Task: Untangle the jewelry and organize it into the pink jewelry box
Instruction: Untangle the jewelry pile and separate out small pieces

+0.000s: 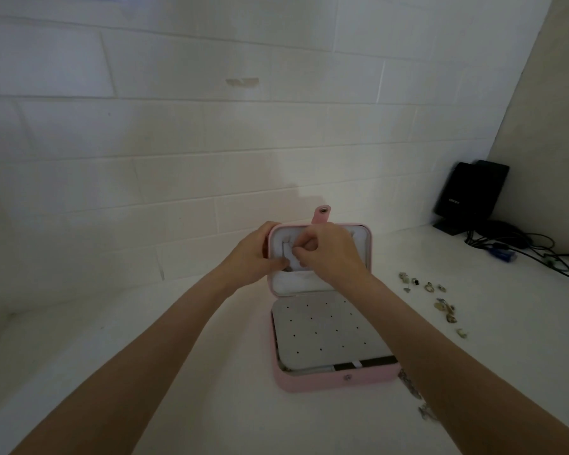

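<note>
Spanning a dim, seemingly tiled wall (211, 133), a white counter (184, 372).

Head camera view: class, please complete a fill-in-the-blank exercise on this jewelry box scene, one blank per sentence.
1. The jewelry box stands with its lid ____.
2. Both hands, the left hand and the right hand, work at the inside of the ____.
3. The loose jewelry pieces lie on the white surface to the ____ of the box.
4. The perforated panel in the base is ____ in colour.

Missing words: open; lid; right; grey
</note>
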